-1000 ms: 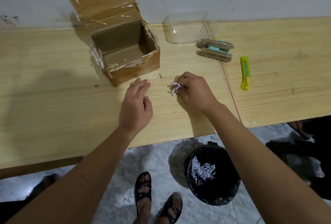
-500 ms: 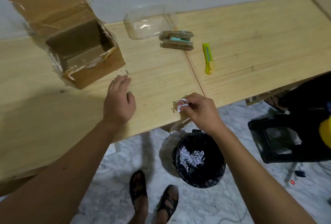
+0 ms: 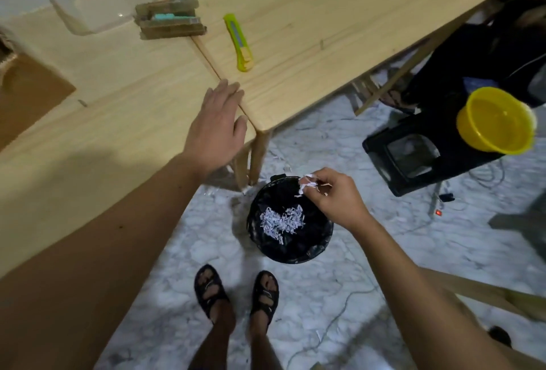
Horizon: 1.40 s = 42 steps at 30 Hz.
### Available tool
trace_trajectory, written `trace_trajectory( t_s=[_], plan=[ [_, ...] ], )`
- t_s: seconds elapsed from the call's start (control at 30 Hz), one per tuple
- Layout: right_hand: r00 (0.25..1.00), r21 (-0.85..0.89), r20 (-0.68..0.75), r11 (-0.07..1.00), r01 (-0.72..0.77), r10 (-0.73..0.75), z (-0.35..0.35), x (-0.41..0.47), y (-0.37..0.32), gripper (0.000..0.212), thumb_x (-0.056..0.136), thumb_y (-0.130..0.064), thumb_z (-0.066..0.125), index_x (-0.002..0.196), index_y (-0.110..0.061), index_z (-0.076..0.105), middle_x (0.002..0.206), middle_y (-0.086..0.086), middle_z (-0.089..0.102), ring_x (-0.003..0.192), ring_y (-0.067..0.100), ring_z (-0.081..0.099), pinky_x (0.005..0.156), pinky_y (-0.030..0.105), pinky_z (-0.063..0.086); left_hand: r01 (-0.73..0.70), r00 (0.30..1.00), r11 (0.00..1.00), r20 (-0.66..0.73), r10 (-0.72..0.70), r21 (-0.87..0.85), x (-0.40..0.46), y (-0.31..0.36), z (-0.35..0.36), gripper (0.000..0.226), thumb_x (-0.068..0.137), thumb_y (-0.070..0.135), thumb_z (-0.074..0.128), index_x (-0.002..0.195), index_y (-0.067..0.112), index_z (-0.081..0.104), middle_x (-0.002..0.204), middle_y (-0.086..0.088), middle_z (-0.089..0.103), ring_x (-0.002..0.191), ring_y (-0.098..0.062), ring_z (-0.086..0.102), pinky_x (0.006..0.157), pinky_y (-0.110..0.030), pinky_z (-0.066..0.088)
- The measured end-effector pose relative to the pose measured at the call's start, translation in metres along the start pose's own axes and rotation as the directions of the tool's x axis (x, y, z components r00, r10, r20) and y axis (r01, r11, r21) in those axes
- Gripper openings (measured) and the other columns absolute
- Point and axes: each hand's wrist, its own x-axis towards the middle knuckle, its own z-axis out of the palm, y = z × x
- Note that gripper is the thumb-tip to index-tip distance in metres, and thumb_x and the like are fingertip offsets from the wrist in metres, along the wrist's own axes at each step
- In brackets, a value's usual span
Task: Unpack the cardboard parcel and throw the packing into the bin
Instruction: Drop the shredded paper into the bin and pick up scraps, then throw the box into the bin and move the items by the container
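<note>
Right hand point(image 3: 336, 202) over the bin point(image 3: 291, 220), at about 2 o'clock on its rim, fingertips pinched on a small wad of white shreds point(image 3: 305, 184). More shreds heaped inside the bin, near its centre, on the black liner. Bin on the marble floor point(image 3: 369, 266), just off the table's near corner, with two sandalled feet point(image 3: 236, 289) at 6 o'clock from it. Left hand point(image 3: 215, 130) open and flat, fingers together and pointing to 12 o'clock, resting on the table point(image 3: 310, 29) near the seam between its two boards, holding nothing. Parcel point(image 3: 26, 94) only partly in view at the left edge, roughly 9 o'clock from the left hand, one brown cardboard side showing; inside not visible. Clear tray point(image 3: 97, 8) at 11 o'clock from the left hand, near the wall. Brown pack point(image 3: 170, 19) with a teal strip just beside the tray, at its 3 o'clock, touching or nearly so; contact hard to judge through blur. Green cutter point(image 3: 238, 43) lying on the right board at 3 o'clock from the pack, apart from it, long axis running roughly 11 to 5 o'clock. Yellow cup point(image 3: 496, 121) at the far right, at 2 o'clock from the bin, above a black box point(image 3: 413, 156) on the floor. A few stray white scraps on the floor near the table leg point(image 3: 258, 159).
</note>
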Motion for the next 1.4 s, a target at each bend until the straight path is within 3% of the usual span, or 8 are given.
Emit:
trace_trajectory(
  t_s=[0.07,0.3,0.47,0.6,0.83,1.0,1.17,1.4],
  plan=[
    [0.999,0.022,0.012,0.998,-0.051,0.051,0.005,-0.006,0.022,0.015,0.086,-0.024,0.081,0.1,-0.026,0.075,0.099,-0.001,0.079,0.089,0.02,0.076,0.084,0.044,0.061,-0.008,1.0,1.0,0.002,0.008,-0.005,0.005,0.003,0.007,0.054,0.108,0.029,0.043,0.156,0.006,0.037,0.166,-0.009,0.031,0.158,-0.025,0.015,0.13,-0.043,0.009],
    [0.995,0.0,0.045,0.996,-0.092,0.092,0.022,-0.017,0.055,0.024,0.083,-0.017,0.084,0.099,-0.034,0.077,0.104,-0.006,0.073,0.083,0.01,0.068,0.082,0.04,0.06,-0.009,1.0,1.0,-0.014,0.009,0.004,0.006,-0.001,0.01,0.055,0.108,0.036,0.043,0.155,0.009,0.04,0.164,-0.007,0.035,0.157,-0.023,0.018,0.13,-0.043,0.013],
    [0.993,0.062,0.004,0.991,-0.115,0.115,0.027,-0.019,0.059,0.028,0.084,-0.016,0.081,0.099,-0.04,0.077,0.106,-0.009,0.072,0.081,0.017,0.072,0.082,0.044,0.061,0.005,1.0,1.0,-0.027,-0.006,-0.03,0.004,-0.001,0.01,0.054,0.107,0.035,0.045,0.155,0.01,0.041,0.164,-0.004,0.035,0.157,-0.02,0.018,0.129,-0.044,0.017],
    [0.995,0.086,-0.013,0.992,-0.096,0.097,0.025,-0.018,0.05,0.038,0.092,0.003,0.067,0.102,-0.033,0.076,0.108,-0.012,0.075,0.098,0.006,0.071,0.089,0.029,0.06,0.001,1.0,0.999,-0.02,-0.002,-0.051,0.002,-0.003,0.01,0.054,0.107,0.034,0.046,0.155,0.009,0.041,0.165,-0.003,0.035,0.158,-0.019,0.018,0.129,-0.042,0.017],
    [0.998,0.172,-0.046,0.984,-0.036,0.044,0.021,-0.018,0.001,0.028,0.087,-0.003,0.08,0.099,-0.028,0.078,0.095,-0.021,0.074,0.076,0.0,0.068,0.073,0.015,0.053,0.011,1.0,0.994,0.017,-0.009,-0.11,-0.014,-0.011,-0.01,0.053,0.107,0.029,0.049,0.156,0.013,0.039,0.163,-0.001,0.037,0.155,-0.017,0.024,0.126,-0.038,0.024],
    [0.984,0.216,-0.061,0.96,0.176,-0.166,0.016,-0.004,-0.097,0.026,0.091,-0.004,0.075,0.101,-0.027,0.077,0.107,-0.013,0.073,0.099,0.008,0.07,0.08,0.022,0.056,0.061,0.987,0.982,-0.137,-0.086,-0.181,-0.044,-0.041,-0.057,0.048,0.105,0.024,0.053,0.152,0.014,0.047,0.156,-0.002,0.046,0.15,-0.013,0.034,0.12,-0.04,0.037],
    [0.944,0.306,-0.018,0.898,0.318,-0.328,0.04,0.027,-0.208,0.022,0.091,-0.007,0.076,0.104,-0.025,0.077,0.104,-0.004,0.075,0.096,0.018,0.072,0.085,0.044,0.061,0.075,0.905,0.979,-0.399,-0.147,-0.192,-0.066,-0.078,-0.137,0.041,0.102,0.016,0.055,0.143,0.013,0.055,0.146,-0.004,0.055,0.143,-0.018,0.047,0.111,-0.046,0.047],
    [0.8,0.34,0.134,0.786,0.517,-0.584,0.13,0.074,-0.352,0.031,0.09,-0.01,0.077,0.119,-0.021,0.073,0.119,-0.006,0.072,0.112,0.013,0.069,0.096,0.037,0.059,0.251,0.614,0.957,-0.739,-0.276,-0.149,-0.108,-0.163,-0.223,0.039,0.098,0.009,0.059,0.136,-0.001,0.057,0.137,-0.015,0.058,0.139,-0.026,0.048,0.115,-0.044,0.043]
  ],
)
